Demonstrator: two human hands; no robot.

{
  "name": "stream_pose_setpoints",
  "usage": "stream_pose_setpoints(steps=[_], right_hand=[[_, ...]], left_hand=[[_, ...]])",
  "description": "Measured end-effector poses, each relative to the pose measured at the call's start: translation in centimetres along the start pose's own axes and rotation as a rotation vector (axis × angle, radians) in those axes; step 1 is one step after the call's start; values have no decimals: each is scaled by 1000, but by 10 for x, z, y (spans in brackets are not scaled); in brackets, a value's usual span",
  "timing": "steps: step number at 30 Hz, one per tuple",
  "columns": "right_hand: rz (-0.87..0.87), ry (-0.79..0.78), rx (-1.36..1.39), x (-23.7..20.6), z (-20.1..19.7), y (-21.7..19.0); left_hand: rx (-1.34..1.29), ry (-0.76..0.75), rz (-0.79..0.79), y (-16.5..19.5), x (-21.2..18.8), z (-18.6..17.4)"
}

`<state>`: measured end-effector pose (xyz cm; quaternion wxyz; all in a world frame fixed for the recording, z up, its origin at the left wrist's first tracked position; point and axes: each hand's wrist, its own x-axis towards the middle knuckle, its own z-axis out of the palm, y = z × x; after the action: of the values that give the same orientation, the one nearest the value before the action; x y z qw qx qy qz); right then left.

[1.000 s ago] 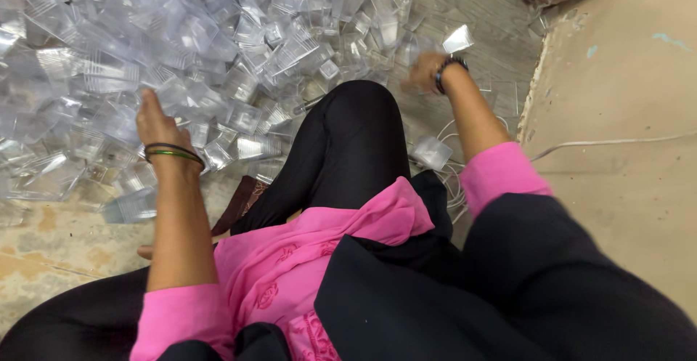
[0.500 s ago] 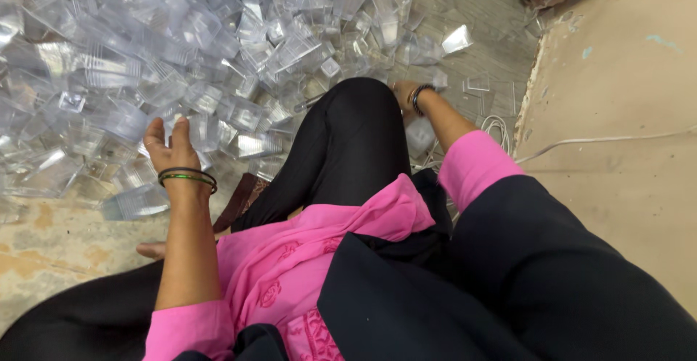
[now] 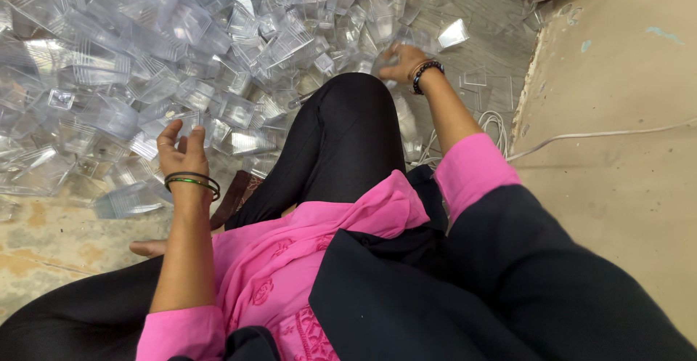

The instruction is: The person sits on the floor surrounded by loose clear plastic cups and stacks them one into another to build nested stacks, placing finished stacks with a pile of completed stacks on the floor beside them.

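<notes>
Head view: left hand (image 3: 179, 148) raised over the near edge of the clear plastic container pile (image 3: 145, 56), fingers spread and loosely curled, gripping nothing; green bangles (image 3: 192, 181) on its wrist. Right hand (image 3: 401, 62) is past the bent knee (image 3: 356, 99), fingers closed onto a clear container piece (image 3: 382, 64) at the pile's edge. White cable (image 3: 581, 136) lies on the floor, well right of that hand.

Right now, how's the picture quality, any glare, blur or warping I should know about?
Head view: even, soft light; bright glare off the pile of clear plastic containers makes single pieces hard to separate; slight wide-angle bending toward the edges; left hand fairly sharp, right hand slightly soft among the containers; a faint shadow beside the black-clad knee.
</notes>
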<state>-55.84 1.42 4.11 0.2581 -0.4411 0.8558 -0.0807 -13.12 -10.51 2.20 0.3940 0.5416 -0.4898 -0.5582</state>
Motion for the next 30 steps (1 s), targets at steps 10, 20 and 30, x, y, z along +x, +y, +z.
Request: stream_pose_setpoints(steps=[10, 20, 30], right_hand=[[-211, -29, 658, -19, -23, -25], [83, -88, -239, -61, 70, 46], [198, -109, -77, -123, 85, 62]], left_hand=[[-36, 29, -95, -9, -1, -12], [-86, 35, -132, -16, -8, -32], [-8, 56, -10, -18, -18, -50]])
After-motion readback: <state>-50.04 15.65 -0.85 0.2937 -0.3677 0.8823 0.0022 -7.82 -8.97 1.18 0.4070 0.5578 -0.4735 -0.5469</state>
